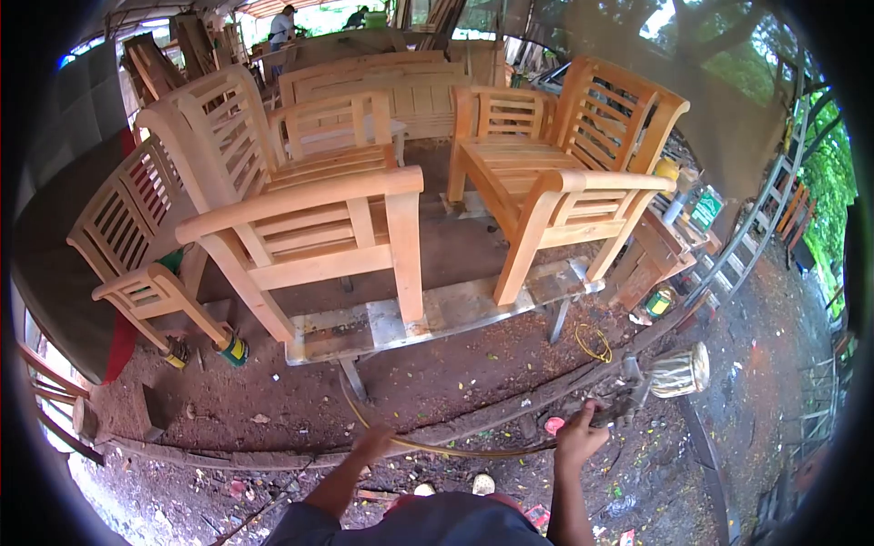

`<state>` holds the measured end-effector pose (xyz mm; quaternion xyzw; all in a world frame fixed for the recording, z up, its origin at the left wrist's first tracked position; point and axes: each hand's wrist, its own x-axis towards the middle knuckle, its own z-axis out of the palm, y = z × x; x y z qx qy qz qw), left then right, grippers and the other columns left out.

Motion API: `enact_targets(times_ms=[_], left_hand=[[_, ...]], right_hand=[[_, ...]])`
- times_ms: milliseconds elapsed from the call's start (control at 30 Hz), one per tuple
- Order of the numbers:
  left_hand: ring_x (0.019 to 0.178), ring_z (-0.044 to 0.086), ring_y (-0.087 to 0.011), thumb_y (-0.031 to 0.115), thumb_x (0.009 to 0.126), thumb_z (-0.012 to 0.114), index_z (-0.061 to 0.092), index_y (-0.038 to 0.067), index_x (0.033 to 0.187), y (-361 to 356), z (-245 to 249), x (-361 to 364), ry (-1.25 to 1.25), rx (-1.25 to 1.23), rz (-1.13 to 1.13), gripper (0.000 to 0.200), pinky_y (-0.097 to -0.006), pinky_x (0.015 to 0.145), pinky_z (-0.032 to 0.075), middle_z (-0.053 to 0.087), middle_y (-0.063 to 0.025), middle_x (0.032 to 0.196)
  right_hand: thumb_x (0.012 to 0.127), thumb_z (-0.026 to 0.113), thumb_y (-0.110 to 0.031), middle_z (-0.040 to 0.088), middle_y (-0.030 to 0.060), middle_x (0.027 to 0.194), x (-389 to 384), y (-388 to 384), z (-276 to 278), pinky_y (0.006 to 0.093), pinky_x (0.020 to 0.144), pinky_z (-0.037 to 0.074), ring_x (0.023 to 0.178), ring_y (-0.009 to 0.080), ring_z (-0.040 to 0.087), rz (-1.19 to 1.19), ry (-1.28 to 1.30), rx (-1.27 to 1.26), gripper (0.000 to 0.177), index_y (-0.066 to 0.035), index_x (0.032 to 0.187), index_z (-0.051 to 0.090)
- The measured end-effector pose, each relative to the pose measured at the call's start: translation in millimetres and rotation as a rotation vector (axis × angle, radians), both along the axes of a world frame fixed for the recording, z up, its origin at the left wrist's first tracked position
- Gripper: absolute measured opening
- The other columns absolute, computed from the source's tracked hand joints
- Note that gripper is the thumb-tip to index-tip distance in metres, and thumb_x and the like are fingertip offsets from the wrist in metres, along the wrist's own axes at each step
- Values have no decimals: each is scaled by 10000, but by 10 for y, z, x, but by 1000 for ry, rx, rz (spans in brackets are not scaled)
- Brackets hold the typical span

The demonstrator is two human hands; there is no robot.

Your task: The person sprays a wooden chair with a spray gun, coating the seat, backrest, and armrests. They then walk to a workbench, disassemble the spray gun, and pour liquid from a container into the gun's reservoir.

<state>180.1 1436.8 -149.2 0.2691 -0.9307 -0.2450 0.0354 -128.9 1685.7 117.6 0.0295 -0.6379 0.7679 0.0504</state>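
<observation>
My right hand [580, 439] is closed around the handle of a spray gun [630, 391], whose paint-streaked cup [681, 371] points off to the right. A yellowish hose [464, 451] runs from the gun across to my left hand [371, 444], which is wrapped round it, then bends up toward the bench leg. Ahead of me, two slatted wooden armchairs stand on a low paint-stained plank bench [455, 314]: the left chair [319, 264] paler, the right chair [537, 205] more orange. Both hands are apart from the chairs.
A smaller slatted bench [123, 218] stands at left on tins [234, 350]. At right are a wooden stand [648, 255] with cans, a ladder [760, 227] and a yellow cord coil [594, 344]. A long beam [510, 409] crosses the dirt floor. People work far back.
</observation>
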Motion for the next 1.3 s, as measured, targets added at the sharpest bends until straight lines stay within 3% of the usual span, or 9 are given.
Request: enact_targets(times_ms=[100, 267, 367, 667, 867, 933, 1033, 1100, 1300], left_hand=[[1003, 635, -306, 266, 822, 627, 704, 196, 1017, -434, 138, 278, 42, -119, 152, 221, -433, 877, 504, 676, -101, 1042], [934, 664, -327, 338, 816, 618, 724, 135, 995, -840, 728, 331, -601, -79, -107, 291, -468, 803, 527, 689, -158, 1015], [903, 669, -353, 412, 849, 584, 725, 103, 977, -815, 991, 500, -788, -51, -298, 363, -472, 784, 535, 694, -179, 956], [901, 664, -340, 485, 862, 593, 694, 66, 1046, -197, 475, 1475, -1136, 431, -484, 468, -469, 805, 501, 695, -177, 974], [909, 653, -366, 522, 883, 550, 688, 30, 1017, -206, 333, 2140, -1102, 461, -439, 528, -479, 810, 493, 689, -196, 971], [919, 652, -372, 544, 887, 536, 692, 30, 1004, -111, 705, 2015, -1134, 437, -372, 550, -478, 820, 494, 687, -202, 972], [942, 657, -357, 398, 869, 540, 707, 53, 991, -16, 725, 1940, -1091, 287, -191, 402, -466, 842, 505, 686, -204, 982], [923, 667, -346, 277, 829, 533, 714, 68, 988, 47, 625, 1881, -1025, 189, -91, 318, -457, 816, 522, 695, -187, 965], [836, 673, -310, 476, 883, 574, 688, 96, 1032, 649, 284, 650, -562, 508, -252, 424, -440, 751, 508, 690, -165, 888]], right_hand=[[972, 572, -193, 440, -42, 588, 72, 43, -53, 235, 389, 287, 457, 49, 393, -79, -52, 48, 176, -34, 897, 582], [978, 543, -187, 462, -34, 628, 385, -58, -415, 226, 429, 322, 493, 49, 416, 22, 123, 77, 150, -45, 937, 572], [979, 551, -223, 484, -22, 688, 775, -116, 25, 231, 442, 347, 513, 52, 425, 192, -43, 91, 186, -47, 1040, 546], [978, 540, -158, 489, -11, 745, 1076, -146, -136, 232, 527, 371, 606, 55, 452, 479, -202, 94, 280, 6, 1195, 477], [981, 543, -164, 487, -31, 681, 1257, -246, -269, 224, 458, 378, 543, 40, 450, 611, -60, 201, 252, -50, 1195, 476], [979, 549, -166, 488, -31, 680, 1264, -265, -262, 227, 456, 382, 546, 40, 454, 634, -70, 211, 254, -52, 1193, 473], [976, 566, -208, 462, -33, 663, 1234, -317, -259, 223, 443, 356, 531, 39, 428, 625, -48, 125, 280, -55, 1190, 472], [962, 593, -224, 475, -22, 660, 1207, -276, 9, 243, 470, 364, 553, 62, 450, 684, -258, -83, 278, -33, 1146, 511], [927, 622, -364, 322, -8, 578, 683, -118, 260, 261, 380, 246, 441, 93, 310, 1099, -115, -379, 370, -79, 1151, 549]])
